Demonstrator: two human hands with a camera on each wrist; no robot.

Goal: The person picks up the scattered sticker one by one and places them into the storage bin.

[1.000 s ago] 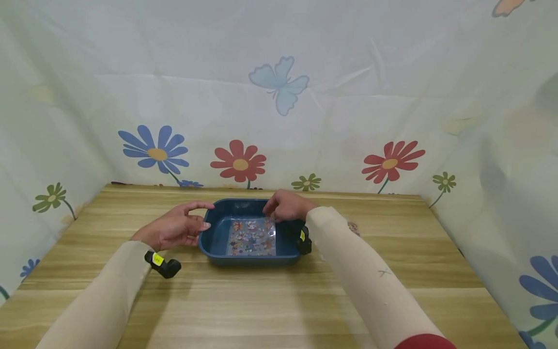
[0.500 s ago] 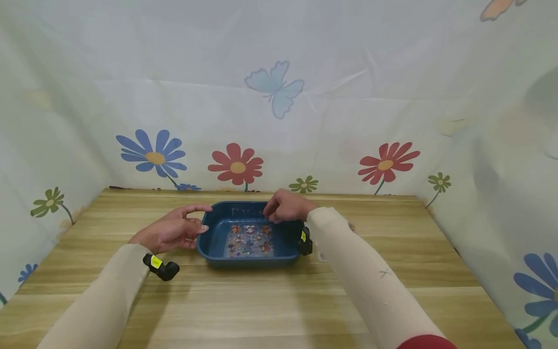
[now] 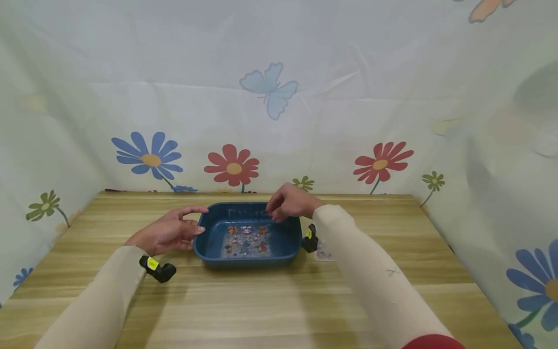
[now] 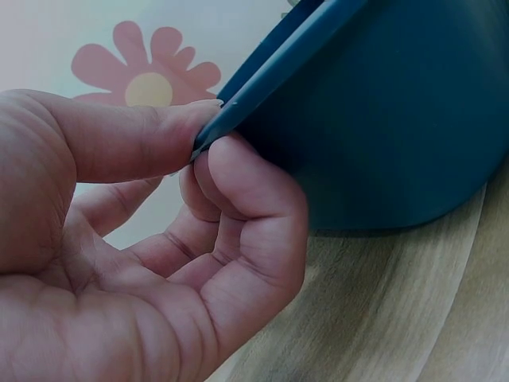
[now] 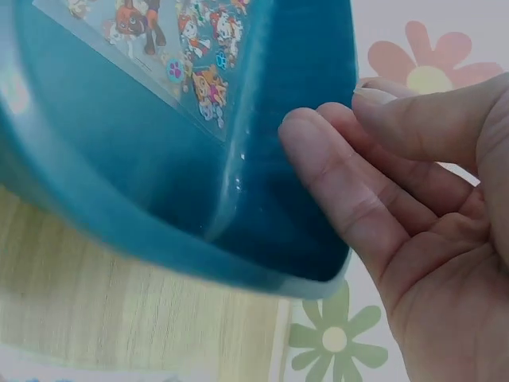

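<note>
A blue plastic tray (image 3: 247, 263) with rounded corners stands on the table. A clear sticker sheet (image 3: 246, 241) printed with small colourful cartoon figures lies flat on its floor. My left hand (image 3: 167, 232) pinches the tray's left rim; in the left wrist view the thumb and curled index finger meet on that rim (image 4: 262, 76). Over the tray's back right corner hovers my right hand (image 3: 293, 201). In the right wrist view its fingers (image 5: 334, 171) are loosely bent with nothing between them, apart from the sheet.
Another printed sheet (image 3: 323, 253) lies on the table right of the tray, partly hidden by my right forearm. The wooden table (image 3: 244, 310) ends at a flower-printed cloth (image 3: 279, 126) behind and at the sides. A black wrist camera (image 3: 158, 269) sits on my left sleeve.
My right hand has let go of the sticker sheet's corner and risen slightly. The sheet has settled lower in the tray. My left hand stays on the rim; the head view has shifted a little.
</note>
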